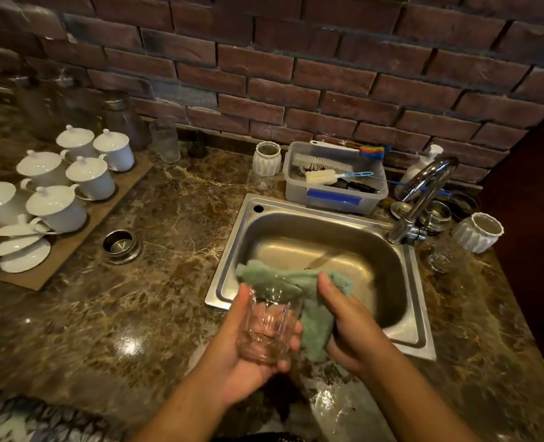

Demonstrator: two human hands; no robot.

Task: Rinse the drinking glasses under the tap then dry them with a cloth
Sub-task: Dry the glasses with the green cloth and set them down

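Observation:
My left hand cradles a clear ribbed drinking glass over the front rim of the steel sink, its mouth pointing away from me. My right hand grips a green cloth; one end of the cloth is stuffed into the glass's mouth and the rest hangs beside it. The chrome tap stands at the sink's right, with no water running. Another clear glass stands on the counter right of the sink, and a tall one stands by the brick wall.
A grey tub of brushes sits behind the sink. White lidded cups and plates rest on a board at the left. A steel bowl sits on the marble counter. White ribbed jars flank the sink.

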